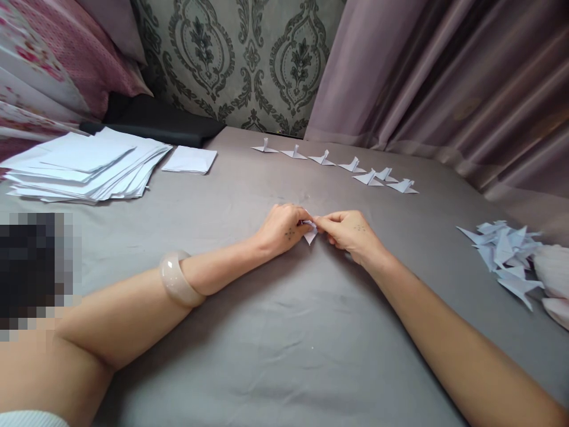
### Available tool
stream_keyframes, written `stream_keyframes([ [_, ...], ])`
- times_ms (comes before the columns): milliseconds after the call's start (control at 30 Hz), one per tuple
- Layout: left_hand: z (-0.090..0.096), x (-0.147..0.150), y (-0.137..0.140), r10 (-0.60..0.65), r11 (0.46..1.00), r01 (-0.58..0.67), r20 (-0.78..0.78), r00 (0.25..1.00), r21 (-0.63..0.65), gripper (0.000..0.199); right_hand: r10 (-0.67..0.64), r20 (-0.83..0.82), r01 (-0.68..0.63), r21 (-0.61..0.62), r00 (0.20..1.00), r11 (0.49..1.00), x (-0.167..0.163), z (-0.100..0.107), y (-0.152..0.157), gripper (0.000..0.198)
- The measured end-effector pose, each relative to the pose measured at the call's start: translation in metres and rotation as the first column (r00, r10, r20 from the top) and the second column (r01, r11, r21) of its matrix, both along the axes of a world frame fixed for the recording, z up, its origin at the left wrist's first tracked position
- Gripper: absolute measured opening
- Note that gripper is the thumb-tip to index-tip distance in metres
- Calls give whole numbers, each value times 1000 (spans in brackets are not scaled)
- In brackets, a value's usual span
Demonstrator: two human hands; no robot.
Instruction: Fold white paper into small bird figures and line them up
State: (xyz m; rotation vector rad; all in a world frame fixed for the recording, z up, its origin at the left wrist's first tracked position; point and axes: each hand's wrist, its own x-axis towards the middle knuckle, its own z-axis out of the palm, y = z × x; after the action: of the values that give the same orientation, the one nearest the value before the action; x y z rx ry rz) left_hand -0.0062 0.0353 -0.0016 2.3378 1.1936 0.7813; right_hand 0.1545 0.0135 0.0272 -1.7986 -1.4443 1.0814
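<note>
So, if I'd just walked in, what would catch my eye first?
Probably the person's left grip and right grip, meeting mid-picture at a small folded white paper. Next, seven folded paper birds lined across the far side of the grey cloth, and a jumbled heap of similar ones at the right. The thick stack of white paper at far left also stands out.

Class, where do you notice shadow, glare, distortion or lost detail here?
Head view: soft shadow below the left forearm; a small highlight on the bangle; the right forearm looks stretched toward the lower corner. Head view, too: pixelation masks a patch at the left edge; the left hand partly hides the folded paper.
</note>
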Motion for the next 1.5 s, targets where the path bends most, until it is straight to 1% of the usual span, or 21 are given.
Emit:
stream_keyframes([
  [100,0,0,0,-8,1000,9,21,1000,-8,16,-35,-111,26,-78,993,997,1,-2,2,22],
  [200,1,0,0,-16,999,17,44,999,-28,17,-55,-208,22,-159,977,987,4,-3,5,18],
  [333,3,0,-2,-21,996,28,90,996,-79,18,-51,-210,11,-186,976,982,7,-1,5,15],
  [433,4,0,-3,-4,995,14,100,995,-98,18,-39,-221,-15,-239,974,971,8,3,5,16],
  [533,5,0,-3,1,995,9,101,995,-103,18,-63,-269,-18,-292,961,956,9,5,6,15],
  [700,6,0,-3,2,988,18,134,991,-151,18,-132,-329,29,-302,935,953,7,7,6,17],
  [867,7,0,-3,17,985,3,116,993,-175,19,-136,-445,-33,-353,885,935,6,11,5,22],
  [933,7,0,-3,13,984,7,112,994,-179,19,-141,-468,-42,-360,872,932,6,10,5,22],
  [1033,7,0,-2,6,985,13,109,994,-173,20,-163,-498,-27,-353,852,935,6,6,6,22],
  [1100,7,0,-2,1,988,13,91,996,-156,21,-190,-541,-12,-347,819,938,7,3,7,19],
  [1200,8,0,-3,-8,993,14,55,998,-120,22,-220,-588,-16,-370,779,929,8,0,9,16],
  [1267,9,1,-4,-3,994,8,42,999,-110,21,-217,-570,-25,-387,793,922,8,2,8,16],
  [1433,9,1,-5,24,993,-19,40,999,-120,21,-194,-429,16,-385,882,923,4,7,6,20],
  [1500,8,1,-5,22,991,-15,53,998,-132,21,-173,-413,-1,-387,894,922,5,7,6,21],
])
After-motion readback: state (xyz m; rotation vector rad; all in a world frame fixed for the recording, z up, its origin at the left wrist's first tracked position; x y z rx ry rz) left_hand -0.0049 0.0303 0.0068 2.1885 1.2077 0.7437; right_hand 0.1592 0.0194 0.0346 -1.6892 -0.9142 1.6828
